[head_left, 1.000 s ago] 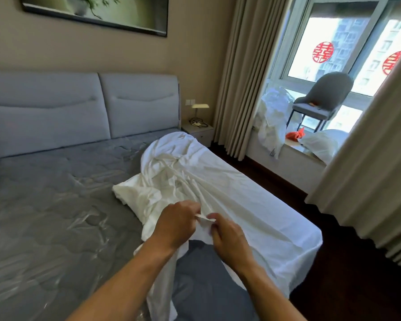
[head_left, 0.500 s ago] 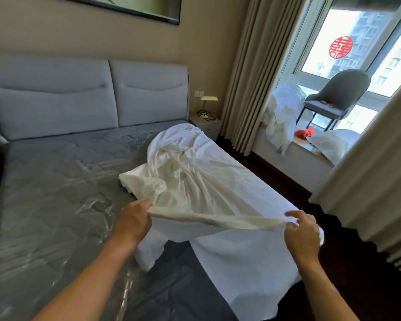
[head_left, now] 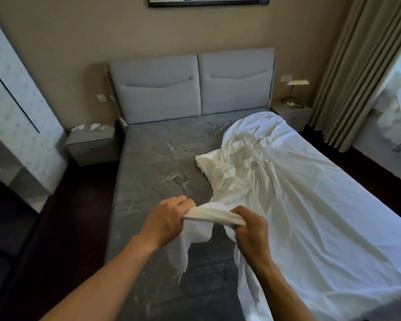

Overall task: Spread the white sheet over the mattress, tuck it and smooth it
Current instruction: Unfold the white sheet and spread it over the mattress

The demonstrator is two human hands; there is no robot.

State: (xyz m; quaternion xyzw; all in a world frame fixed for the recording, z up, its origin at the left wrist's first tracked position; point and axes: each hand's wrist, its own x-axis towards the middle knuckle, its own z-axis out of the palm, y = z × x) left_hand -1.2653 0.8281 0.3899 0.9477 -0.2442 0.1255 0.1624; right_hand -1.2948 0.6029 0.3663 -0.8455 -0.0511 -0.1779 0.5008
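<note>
Both hands closer together than half a second ago | left hand [head_left: 169, 218] and right hand [head_left: 250, 230] each clench the bunched edge of the white sheet [head_left: 299, 205] | sheet covers right half of mattress [head_left: 153, 172]

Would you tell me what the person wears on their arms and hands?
Nothing shows on either: the left hand and right hand are bare, with no gloves, rings or watch visible; the left forearm and right forearm are uncovered to the frame's edge, no sleeve in view.
</note>
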